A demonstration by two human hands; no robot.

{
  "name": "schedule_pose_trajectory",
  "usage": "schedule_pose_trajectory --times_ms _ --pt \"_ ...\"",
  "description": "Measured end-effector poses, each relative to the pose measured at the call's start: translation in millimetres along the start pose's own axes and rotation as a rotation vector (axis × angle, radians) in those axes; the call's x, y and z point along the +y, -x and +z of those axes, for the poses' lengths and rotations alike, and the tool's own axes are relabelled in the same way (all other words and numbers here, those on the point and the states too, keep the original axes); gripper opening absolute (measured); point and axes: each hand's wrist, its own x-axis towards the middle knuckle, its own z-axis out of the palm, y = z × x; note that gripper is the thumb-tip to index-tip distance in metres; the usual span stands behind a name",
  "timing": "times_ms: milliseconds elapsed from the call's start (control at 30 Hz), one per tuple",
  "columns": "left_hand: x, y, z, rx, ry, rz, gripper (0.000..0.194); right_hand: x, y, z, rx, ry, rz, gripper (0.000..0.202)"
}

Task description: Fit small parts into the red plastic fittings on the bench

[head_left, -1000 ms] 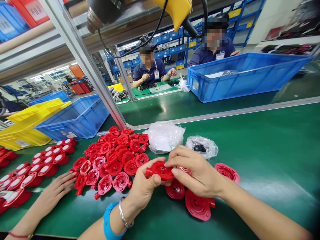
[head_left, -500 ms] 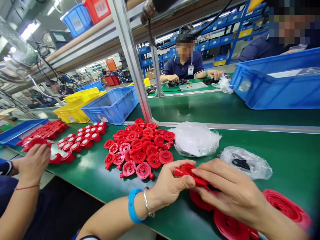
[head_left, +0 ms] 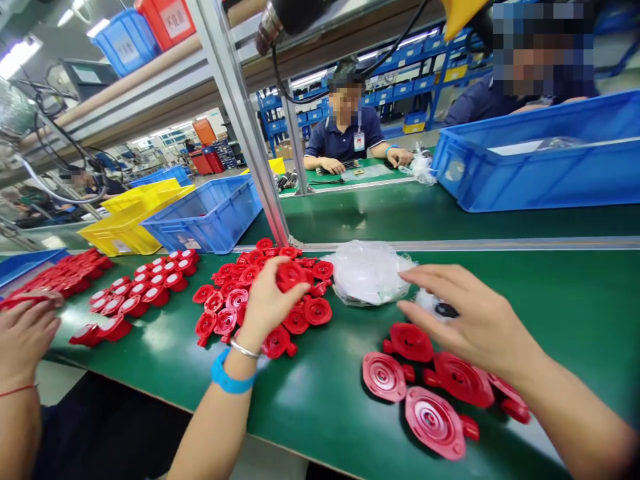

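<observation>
My left hand [head_left: 270, 297], with a blue wristband and silver bangle, grips a red part [head_left: 291, 275] between thumb and fingers over the pile of red parts [head_left: 216, 301]. Raised over the right side of the bench, my right hand [head_left: 463, 317] has its thumb and fingers apart and nothing between them. Beneath and left of it lie several red round parts [head_left: 434, 420] with short side spouts. A clear bag with something black [head_left: 444, 309] is partly hidden behind my right hand. The white plastic bag [head_left: 370, 273] sits between my hands.
At the left edge a co-worker's hand [head_left: 23, 333] holds a red part near rows of white-topped red parts [head_left: 156, 295]. Blue bins [head_left: 205, 213], a yellow bin [head_left: 123, 230] and a metal post [head_left: 250, 133] stand behind. A large blue bin [head_left: 540, 173] is at right; people sit opposite.
My left hand has moved left to the pile and holds a red part there. My right hand has opened and lifted off the red part both hands held. The whole view has shifted slightly.
</observation>
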Motion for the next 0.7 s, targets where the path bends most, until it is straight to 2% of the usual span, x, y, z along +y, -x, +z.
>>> schedule_pose_trajectory --times_ms 33,67,100,200,267,333,400,467,533,633,700 --pt "-8.6 -9.9 -9.7 0.043 -0.095 -0.022 0.059 9.4 -0.2 -6.0 0.000 0.046 0.065 0.024" --pt "-17.8 -18.8 -18.3 0.065 -0.287 -0.044 0.059 18.8 0.0 -11.8 -0.037 0.100 0.150 0.021" --pt "-27.1 -26.5 -25.6 0.073 -0.362 -0.067 0.059 27.8 0.6 -17.0 -0.127 0.163 0.256 0.020" --pt "-50.5 -41.6 -41.1 0.054 -0.482 -0.109 0.060 49.6 3.9 -26.8 -0.536 0.310 0.544 0.020" --pt "-58.0 -45.5 -46.9 0.029 -0.526 -0.110 0.059 58.8 6.6 -26.8 -0.729 0.337 0.610 0.022" --pt "-56.5 -45.4 -48.5 0.026 -0.575 -0.082 0.058 64.5 9.5 -22.3 -0.794 0.329 0.608 0.022" --pt "-46.4 -42.1 -42.9 0.063 -0.627 -0.018 0.057 67.9 12.1 -15.6 -0.833 0.327 0.611 0.020" --pt "-30.6 -36.6 -26.6 0.086 -0.661 0.085 0.053 69.4 13.9 -9.2 -0.849 0.329 0.617 0.018" --pt "-13.4 -30.4 0.9 0.020 -0.668 0.217 0.043 69.4 14.9 -4.6 -0.850 0.336 0.624 0.018" --pt "7.9 -23.2 55.2 -0.239 -0.663 0.404 0.028 68.0 15.4 -2.3 -0.842 0.350 0.630 0.019" --pt "17.9 -21.8 90.5 -0.381 -0.671 0.476 0.023 66.7 15.5 -3.9 -0.834 0.355 0.627 0.019"
